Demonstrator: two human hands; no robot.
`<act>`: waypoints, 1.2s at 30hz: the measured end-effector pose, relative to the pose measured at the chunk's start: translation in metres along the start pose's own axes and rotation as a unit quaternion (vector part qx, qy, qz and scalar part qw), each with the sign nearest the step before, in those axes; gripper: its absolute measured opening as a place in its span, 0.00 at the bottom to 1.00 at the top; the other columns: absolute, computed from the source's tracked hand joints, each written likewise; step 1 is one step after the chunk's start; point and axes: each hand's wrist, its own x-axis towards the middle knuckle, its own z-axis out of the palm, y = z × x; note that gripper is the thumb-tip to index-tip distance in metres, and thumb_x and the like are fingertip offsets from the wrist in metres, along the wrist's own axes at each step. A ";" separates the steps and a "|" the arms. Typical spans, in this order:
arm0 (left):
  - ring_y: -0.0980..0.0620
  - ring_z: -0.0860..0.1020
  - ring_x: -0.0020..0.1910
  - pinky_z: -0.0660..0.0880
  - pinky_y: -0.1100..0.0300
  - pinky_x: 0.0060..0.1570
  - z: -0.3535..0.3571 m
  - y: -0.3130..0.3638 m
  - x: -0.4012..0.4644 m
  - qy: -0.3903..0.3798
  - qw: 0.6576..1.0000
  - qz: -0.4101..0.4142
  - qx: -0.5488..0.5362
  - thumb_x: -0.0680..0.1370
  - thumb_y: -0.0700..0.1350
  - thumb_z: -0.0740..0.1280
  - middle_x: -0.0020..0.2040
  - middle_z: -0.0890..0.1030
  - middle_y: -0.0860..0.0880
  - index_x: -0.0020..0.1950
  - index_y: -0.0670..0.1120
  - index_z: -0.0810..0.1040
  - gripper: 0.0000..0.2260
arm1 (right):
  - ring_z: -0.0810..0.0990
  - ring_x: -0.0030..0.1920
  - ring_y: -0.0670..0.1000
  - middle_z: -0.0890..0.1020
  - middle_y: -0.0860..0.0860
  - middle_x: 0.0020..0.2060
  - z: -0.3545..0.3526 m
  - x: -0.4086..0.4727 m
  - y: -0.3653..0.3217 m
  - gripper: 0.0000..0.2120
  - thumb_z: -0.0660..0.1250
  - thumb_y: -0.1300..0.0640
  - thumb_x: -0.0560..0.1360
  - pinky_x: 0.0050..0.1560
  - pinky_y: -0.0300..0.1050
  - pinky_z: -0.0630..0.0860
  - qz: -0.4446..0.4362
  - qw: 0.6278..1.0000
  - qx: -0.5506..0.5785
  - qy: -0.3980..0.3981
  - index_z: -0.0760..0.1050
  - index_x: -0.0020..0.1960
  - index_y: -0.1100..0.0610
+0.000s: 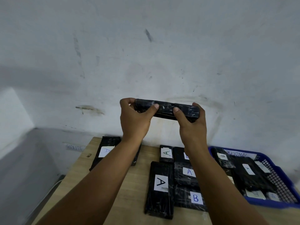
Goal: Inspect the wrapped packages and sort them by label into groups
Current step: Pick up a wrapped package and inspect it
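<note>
Black wrapped package (167, 110) held up in the air in front of the wall (146, 46), well above the bench (123, 192), long edge toward the camera, no label in sight on the side shown. Gripped at both ends: left hand (134, 117) closed round the left end, thumb pressed on the near face; right hand (191, 120) closed round the right end, thumb likewise on top. Both grips narrow and holding the package.

Likely to go wrong from here: slick film wrap under thumb-and-finger holds only, so a turn to find the label could have let 1 end slide free and dropped it onto the labelled packages below. Misreading also possible, given the hidden label and a mixed cluster underneath: package marked A (159, 189) just beside package marked B (193, 198). Blue basket (279, 171) on the right already crowded, so a careless placement there could have toppled or buried labels.

Both forearms stretched forward and up, wrists bent inward, roughly level with each other.
</note>
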 end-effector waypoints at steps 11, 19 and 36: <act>0.56 0.81 0.61 0.75 0.59 0.58 -0.003 -0.010 0.006 -0.013 0.998 -0.009 -0.061 0.70 0.49 0.82 0.59 0.81 0.58 0.60 0.51 0.69 0.27 | 0.72 0.73 0.56 0.70 0.50 0.76 0.000 0.005 -0.002 0.38 0.65 0.27 0.75 0.73 0.57 0.70 0.112 0.992 -0.038 -0.031 0.58 0.80 0.36; 0.67 0.82 0.50 0.74 0.71 0.48 -0.012 -0.013 0.007 -0.057 0.993 0.005 -0.106 0.77 0.48 0.75 0.54 0.84 0.57 0.52 0.51 0.74 0.11 | 0.84 0.58 0.49 0.82 0.51 0.62 -0.005 0.013 -0.005 0.23 0.69 0.57 0.82 0.58 0.48 0.83 0.075 0.983 0.166 0.037 0.71 0.76 0.50; 0.60 0.77 0.38 0.69 0.64 0.40 -0.041 -0.010 0.017 -0.450 0.883 -0.115 0.074 0.71 0.52 0.77 0.49 0.86 0.46 0.58 0.45 0.86 0.18 | 0.86 0.50 0.50 0.89 0.52 0.47 -0.020 0.029 -0.015 0.17 0.71 0.59 0.81 0.59 0.49 0.83 0.021 0.970 0.240 -0.017 0.78 0.69 0.61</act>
